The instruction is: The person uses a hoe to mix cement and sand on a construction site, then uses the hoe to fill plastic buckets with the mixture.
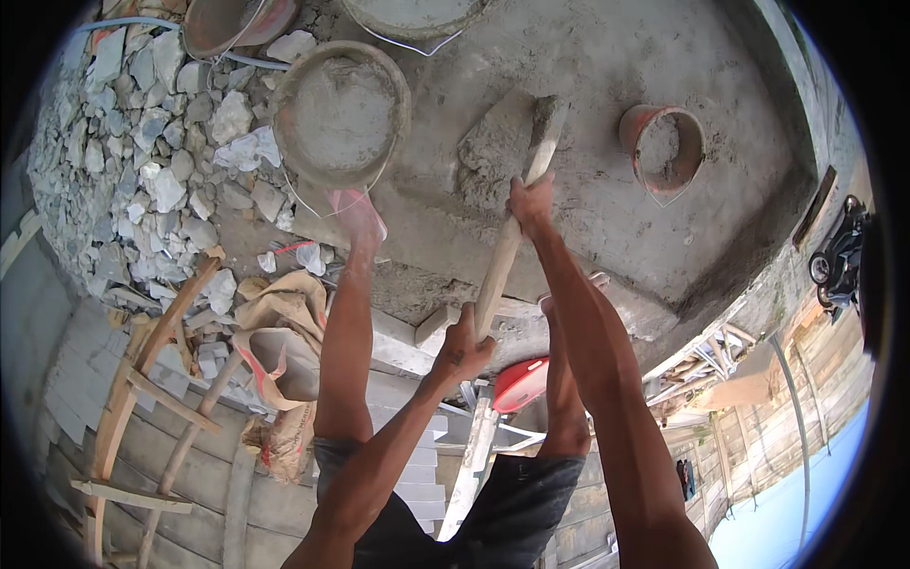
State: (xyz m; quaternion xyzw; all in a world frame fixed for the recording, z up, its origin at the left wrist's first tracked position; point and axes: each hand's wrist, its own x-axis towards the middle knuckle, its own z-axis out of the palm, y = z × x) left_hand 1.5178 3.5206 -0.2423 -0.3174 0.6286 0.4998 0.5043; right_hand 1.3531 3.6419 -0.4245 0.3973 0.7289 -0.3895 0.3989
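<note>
While clamped in both hands and slanting across the middle of the view, listed first: hoe (500, 270), with wooden handle (507, 248) running from low end up to mortar-caked head (546, 119). Closed round the lower end of the handle: left hand (464, 346). Closed round it farther up, nearer the head: right hand (533, 201). Spread around the head and well beyond: floor (588, 57), grey, smeared with wet-looking mortar (483, 180), thickest just left of the head. Standing left of the head: large bucket (404, 123), round, holding grey mix. Standing right of the head: small bucket (629, 133), reddish, likewise holding grey mix. At the top edge, partly cut off: two more buckets (280, 27). Planted just below the large bucket: left foot (358, 216). Heaped at left: rubble (171, 142), pale and broken. Below the rubble: sack (284, 313), tan, crumpled; farther left, timber frame (121, 417). Just left of right shin (561, 370): red item (519, 384), kind unclear. Near the right edge: motorcycle (839, 261).
</note>
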